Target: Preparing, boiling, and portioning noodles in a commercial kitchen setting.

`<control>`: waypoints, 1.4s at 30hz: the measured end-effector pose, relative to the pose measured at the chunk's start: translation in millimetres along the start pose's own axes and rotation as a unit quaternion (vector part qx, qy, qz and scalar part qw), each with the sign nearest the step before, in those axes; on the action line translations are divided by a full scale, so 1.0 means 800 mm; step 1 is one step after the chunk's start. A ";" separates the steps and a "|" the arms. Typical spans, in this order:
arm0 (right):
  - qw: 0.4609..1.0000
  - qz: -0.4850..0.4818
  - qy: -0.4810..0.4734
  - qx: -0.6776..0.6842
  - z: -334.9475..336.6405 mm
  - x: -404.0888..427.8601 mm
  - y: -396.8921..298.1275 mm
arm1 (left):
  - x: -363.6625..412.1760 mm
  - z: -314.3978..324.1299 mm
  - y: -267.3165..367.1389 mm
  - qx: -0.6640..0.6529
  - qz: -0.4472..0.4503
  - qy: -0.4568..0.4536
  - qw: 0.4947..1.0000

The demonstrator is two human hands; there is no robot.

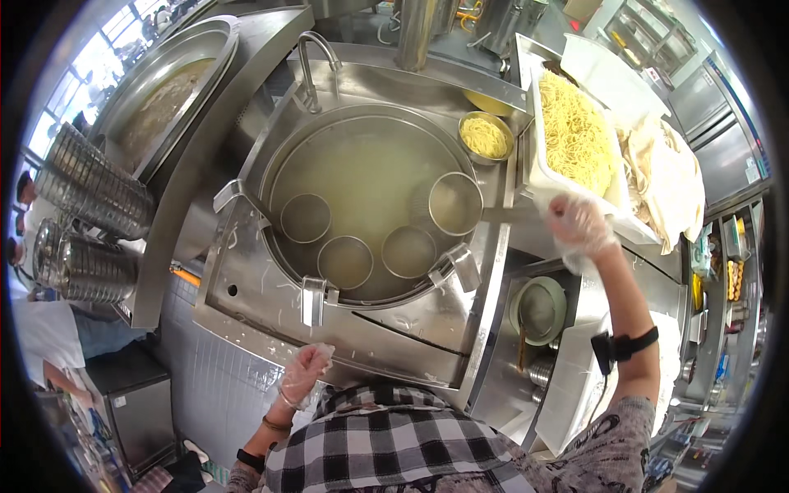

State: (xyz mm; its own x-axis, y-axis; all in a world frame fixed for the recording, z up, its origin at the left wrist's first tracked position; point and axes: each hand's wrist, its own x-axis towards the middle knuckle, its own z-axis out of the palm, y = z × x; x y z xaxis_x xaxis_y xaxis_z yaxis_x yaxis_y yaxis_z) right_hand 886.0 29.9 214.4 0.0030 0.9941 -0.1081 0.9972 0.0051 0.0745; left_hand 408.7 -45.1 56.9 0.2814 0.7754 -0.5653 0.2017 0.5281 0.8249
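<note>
My right hand (pixel 579 229), in a clear plastic glove, grips the flat metal handle (pixel 508 215) of a noodle strainer basket (pixel 456 203) at the right side of a large round pot (pixel 376 114). Cloudy water fills the pot. Three more strainer baskets hang along its near and left rim: one at the left (pixel 306 219), one at the front (pixel 345 263) and one at the front right (pixel 408 251). Their bent handles stick out over the rim. My left hand (pixel 305 373), also gloved, is curled near the counter's front edge with nothing visible in it.
Yellow noodles fill a white bin (pixel 641 228) at right, beside a cream cloth (pixel 669 179). A metal bowl of noodles (pixel 485 138) stands behind the pot's right rim. A faucet (pixel 317 68) rises behind. Stacked metal bowls (pixel 92 185) and a person (pixel 49 339) are at left.
</note>
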 end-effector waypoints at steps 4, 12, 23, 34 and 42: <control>0.993 0.022 -0.101 0.066 0.045 -0.038 -0.030 | 0.005 -0.003 0.004 0.031 0.012 0.000 0.999; 0.656 0.214 -0.347 0.635 0.156 -0.040 -0.073 | -0.013 -0.008 -0.003 0.013 0.020 0.069 0.997; 0.722 0.207 -0.166 0.639 0.092 -0.071 -0.089 | -0.062 -0.078 -0.009 -0.006 0.069 0.237 0.969; 0.494 0.218 -0.054 0.840 -0.039 -0.107 -0.225 | -0.072 -0.256 0.125 -0.008 0.276 0.410 0.869; 0.414 0.193 -0.129 0.880 -0.035 -0.067 -0.313 | -0.144 -0.441 0.218 0.048 0.416 0.569 0.708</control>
State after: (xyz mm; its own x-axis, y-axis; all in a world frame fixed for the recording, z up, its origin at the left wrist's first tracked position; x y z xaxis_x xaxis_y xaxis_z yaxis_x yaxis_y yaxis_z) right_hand 633.7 -21.4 229.3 -0.0310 0.8391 -0.5431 -0.5732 -0.4601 -0.6781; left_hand 80.2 80.0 268.6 -0.5869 0.6099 0.5325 0.4877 -0.2586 0.8338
